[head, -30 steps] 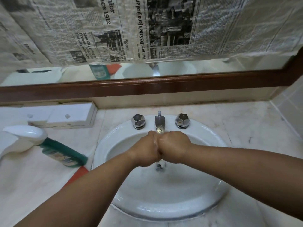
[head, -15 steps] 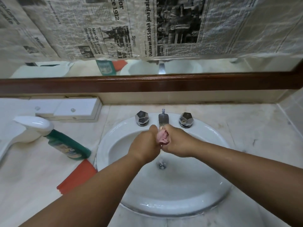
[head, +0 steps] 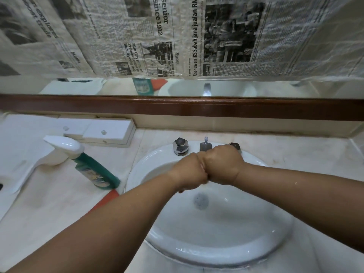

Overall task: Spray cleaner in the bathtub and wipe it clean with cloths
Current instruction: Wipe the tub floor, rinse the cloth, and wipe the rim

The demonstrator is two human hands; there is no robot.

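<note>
Hands: the left hand [head: 190, 172] and the right hand [head: 222, 164] are pressed knuckle to knuckle over the basin [head: 216, 251], just in front of the spout [head: 205, 145].
Fingers: curled under on both hands and hidden; whether anything is gripped cannot be told.
Spray bottle [head: 92, 170]: laid on its side on the worktop [head: 59, 213], just left of the basin.
Orange cloth [head: 107, 198]: at the basin's left edge, partly covered by the left forearm.
Bathtub: not in view.
Risk, slipping: droplets are seen on the right forearm; a bottle taken up with wet hands is likely to slide.
Risk, knocking: the bottle could be nudged, or the cloth dragged, when the left arm is withdrawn.
Change: half a second earlier a pink patch is shown between the parted hands; now it is hidden, and the right tap handle [head: 235, 145] behind the basin is partly covered.
</note>
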